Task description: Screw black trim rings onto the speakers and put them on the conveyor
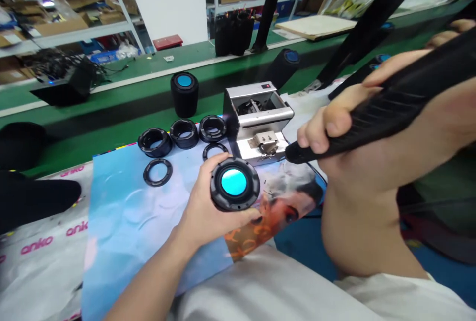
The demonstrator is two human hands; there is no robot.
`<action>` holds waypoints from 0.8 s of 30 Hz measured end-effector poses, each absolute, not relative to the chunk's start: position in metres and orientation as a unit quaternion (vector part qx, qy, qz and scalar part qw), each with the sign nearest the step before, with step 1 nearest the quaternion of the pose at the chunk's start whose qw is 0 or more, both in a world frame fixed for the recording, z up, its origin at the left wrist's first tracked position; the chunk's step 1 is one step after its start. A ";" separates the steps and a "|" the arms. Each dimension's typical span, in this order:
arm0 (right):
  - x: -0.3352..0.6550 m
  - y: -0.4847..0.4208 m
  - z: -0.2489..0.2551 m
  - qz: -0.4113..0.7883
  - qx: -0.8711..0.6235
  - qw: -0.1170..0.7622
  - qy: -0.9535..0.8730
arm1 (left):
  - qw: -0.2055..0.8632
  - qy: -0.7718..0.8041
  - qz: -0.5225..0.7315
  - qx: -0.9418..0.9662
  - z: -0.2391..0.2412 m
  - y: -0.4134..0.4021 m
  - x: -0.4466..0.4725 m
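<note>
A printed sheet in pale blue, with an orange picture at its five o'clock corner, is spread over the near part of the bench. White wrapping lettered "anko" in pink is seen beside it at nine o'clock. Beyond, at twelve o'clock, a green belt is run across the view, and metal shelves stacked with cardboard boxes are seen behind it.

On the sheet, at ten to eleven o'clock from the left hand, three black ring housings are set in a row, with two flat rings lying nearer. A black cylinder with a blue top is stood on the belt. A grey metal feeder box is placed at one o'clock from the left hand.

A round part is grasped in the left hand near the middle of the view, above the sheet, with the thumb laid along its lower rim and the fingers curled behind it. It is a black ribbed disc with a bright cyan centre. Its flat face is turned up toward the camera; being round, it shows no long axis.

A black screwdriver, ribbed along its body, is clenched in the right hand at three o'clock. Its long axis is laid from two o'clock down to eight o'clock, and its tip is pointed at the front of the feeder box, just beside it; whether it touches cannot be told.
</note>
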State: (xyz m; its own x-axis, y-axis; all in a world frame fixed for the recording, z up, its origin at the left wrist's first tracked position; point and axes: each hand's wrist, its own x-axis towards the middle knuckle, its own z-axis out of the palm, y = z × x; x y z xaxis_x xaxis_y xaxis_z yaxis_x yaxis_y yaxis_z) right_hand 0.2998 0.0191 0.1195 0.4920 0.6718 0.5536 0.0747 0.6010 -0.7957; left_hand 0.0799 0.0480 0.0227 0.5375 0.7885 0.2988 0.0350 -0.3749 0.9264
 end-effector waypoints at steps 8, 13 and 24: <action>0.289 0.022 0.106 0.151 -0.392 0.832 -0.363 | 0.411 0.253 0.419 0.769 0.022 0.048 0.075; 0.300 0.035 0.095 0.120 -0.340 0.838 -0.410 | 0.408 0.250 0.425 0.768 0.022 0.046 0.076; 0.306 0.052 0.076 0.135 -0.303 0.819 -0.468 | 0.414 0.256 0.440 0.755 0.019 0.048 0.078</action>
